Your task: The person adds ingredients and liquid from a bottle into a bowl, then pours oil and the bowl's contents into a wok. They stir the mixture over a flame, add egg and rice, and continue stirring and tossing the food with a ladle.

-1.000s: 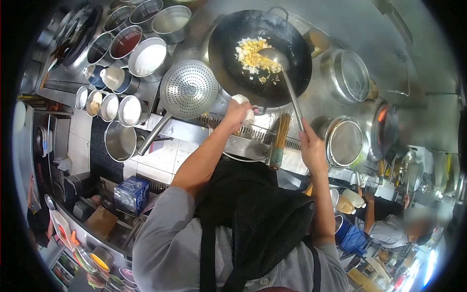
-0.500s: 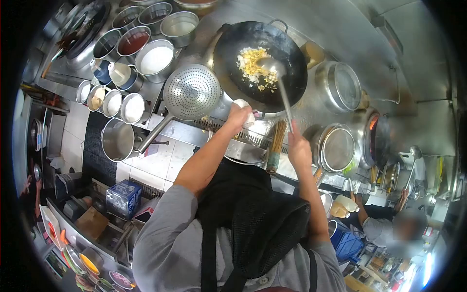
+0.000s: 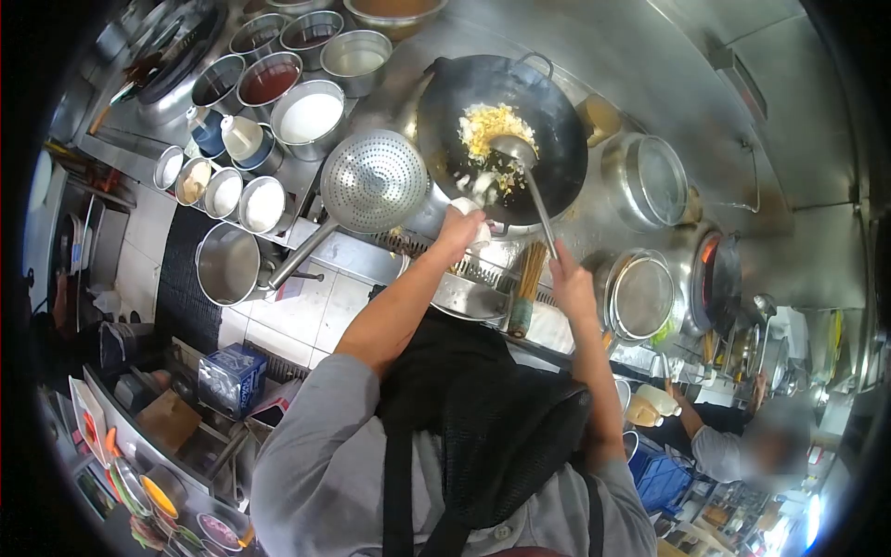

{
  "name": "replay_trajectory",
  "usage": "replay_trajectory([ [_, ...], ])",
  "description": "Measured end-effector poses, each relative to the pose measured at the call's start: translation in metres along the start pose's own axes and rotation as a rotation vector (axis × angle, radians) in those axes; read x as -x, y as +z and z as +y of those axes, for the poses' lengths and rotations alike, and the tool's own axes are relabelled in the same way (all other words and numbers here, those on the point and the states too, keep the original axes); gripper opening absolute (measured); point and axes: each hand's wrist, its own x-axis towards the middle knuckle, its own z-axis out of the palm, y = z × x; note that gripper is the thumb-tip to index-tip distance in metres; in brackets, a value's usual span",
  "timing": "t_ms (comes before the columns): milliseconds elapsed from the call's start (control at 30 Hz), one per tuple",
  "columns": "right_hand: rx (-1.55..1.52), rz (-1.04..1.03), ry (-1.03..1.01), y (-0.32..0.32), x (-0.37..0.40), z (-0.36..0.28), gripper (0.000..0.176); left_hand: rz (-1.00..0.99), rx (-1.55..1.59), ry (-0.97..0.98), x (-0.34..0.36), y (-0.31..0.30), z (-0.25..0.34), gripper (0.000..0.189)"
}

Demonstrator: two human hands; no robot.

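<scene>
A large black wok (image 3: 557, 130) sits on the stove before me. Yellow egg and white rice (image 3: 494, 121) form a clump toward its far side, with blurred white bits and scattered yellow pieces nearer me. My left hand (image 3: 457, 230) is closed round a folded white cloth (image 3: 482, 236) at the wok's near rim, partly covering the handle there. Wrapped round the shaft of a long metal ladle (image 3: 540, 206), my right hand (image 3: 573, 288) is closed too. The ladle's bowl rests in the wok against the near edge of the egg and rice.
Left of the wok lies a big perforated strainer (image 3: 373, 181) above a steel pot (image 3: 228, 264). Several seasoning containers (image 3: 309, 116) stand beyond. A bamboo brush (image 3: 526, 292) leans at the stove's front. Right are stacked strainers (image 3: 642, 295), a lidded pot (image 3: 661, 181) and another person (image 3: 719, 452).
The ladle's bowl has come slightly nearer me. Food that lay in one patch is now split, with some pieces at the wok's near side. Both hands keep their hold; the view shifted slightly.
</scene>
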Motion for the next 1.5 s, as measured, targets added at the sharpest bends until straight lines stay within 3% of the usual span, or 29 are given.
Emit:
replay_trajectory([
  [167, -0.065, 0.053, 0.071, -0.044, 0.027, -0.043, 0.039, -0.006, 0.202, -0.128, 0.03, 0.006, 0.026, 0.035],
  [333, -0.111, -0.025, -0.06, -0.015, 0.062, -0.021, 0.043, -0.043, 0.304, -0.153, 0.027, -0.001, 0.018, 0.036],
  [400, -0.061, -0.085, 0.024, -0.004, 0.047, -0.013, 0.042, -0.095, 0.3, -0.146, 0.026, -0.003, 0.018, 0.035],
  [467, -0.142, -0.031, -0.042, -0.014, 0.028, -0.015, 0.04, -0.144, 0.292, -0.133, 0.024, -0.002, 0.02, 0.035],
  [667, -0.153, 0.017, -0.027, -0.025, 0.049, -0.034, 0.042, -0.134, 0.283, -0.09, 0.022, -0.007, 0.013, 0.038],
  [767, 0.07, -0.142, 0.121, 0.007, 0.033, -0.022, 0.044, -0.161, 0.292, -0.125, 0.028, -0.004, 0.018, 0.038],
  [867, -0.102, 0.015, -0.036, -0.01, 0.013, -0.022, 0.043, -0.144, 0.23, -0.12, 0.024, -0.007, 0.017, 0.037],
  [933, -0.12, -0.003, 0.037, -0.021, 0.024, -0.031, 0.041, -0.168, 0.241, -0.071, 0.024, -0.008, 0.013, 0.036],
  [1000, -0.155, 0.132, -0.089, -0.023, 0.04, -0.028, 0.04, -0.145, 0.242, -0.064, 0.024, -0.008, 0.009, 0.035],
  [1067, -0.158, 0.079, -0.014, -0.01, 0.045, -0.025, 0.041, -0.186, 0.228, -0.064, 0.027, -0.008, 0.013, 0.034],
  [1133, 0.075, -0.049, 0.072, 0.012, 0.038, -0.01, 0.041, -0.168, 0.214, -0.067, 0.024, -0.009, 0.008, 0.034],
  [1300, -0.154, 0.015, 0.046, -0.013, 0.014, -0.016, 0.045, -0.157, 0.113, -0.015, 0.017, -0.013, -0.003, 0.037],
  [1467, -0.042, 0.114, 0.029, 0.007, 0.018, -0.005, 0.044, -0.099, 0.147, 0.007, 0.016, -0.01, -0.006, 0.037],
  [1500, 0.061, 0.027, 0.078, 0.015, 0.012, 0.0, 0.044, -0.103, 0.144, 0.009, 0.016, -0.01, -0.007, 0.037],
])
